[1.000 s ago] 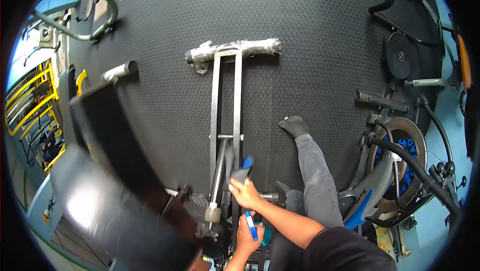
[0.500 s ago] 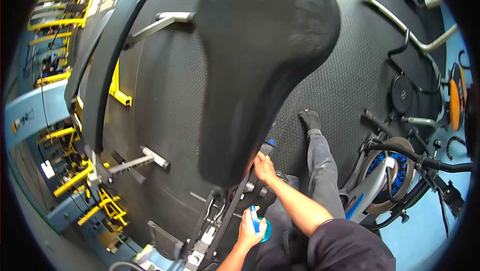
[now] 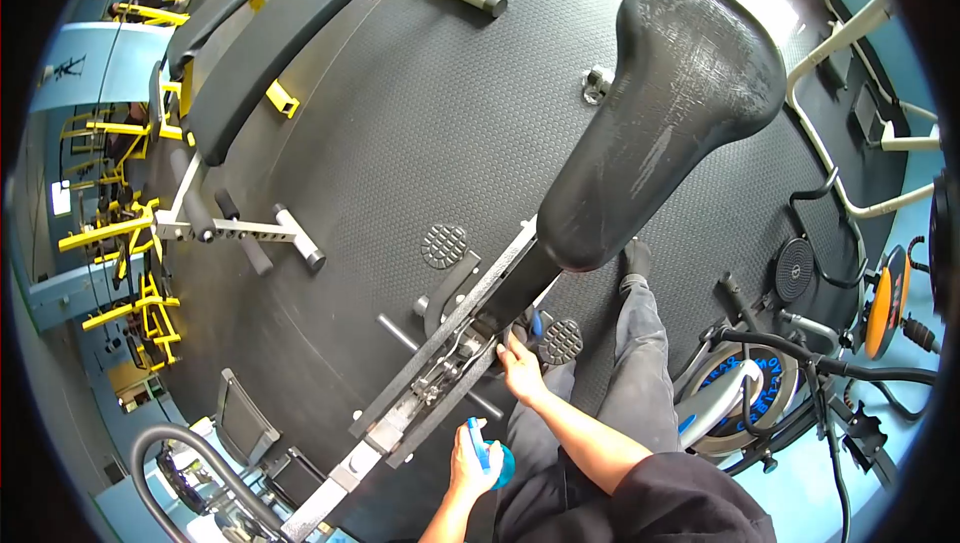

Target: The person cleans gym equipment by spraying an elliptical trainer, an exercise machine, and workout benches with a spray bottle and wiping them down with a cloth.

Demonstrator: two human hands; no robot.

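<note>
Two bare hands work beside the metal frame of an exercise machine, which stands on the black rubber floor. The left hand is wrapped around a spray bottle; its blue trigger head shows above the fingers, and its teal body is on the side toward the legs. The right hand is farther forward, near the foot of the black seat, and grasps a cloth, of which a blue part shows just past the fingertips, next to a dark pedal. The seat rises beyond this hand, toward the upper right. Whether the cloth touches the frame, I cannot tell.
</note>
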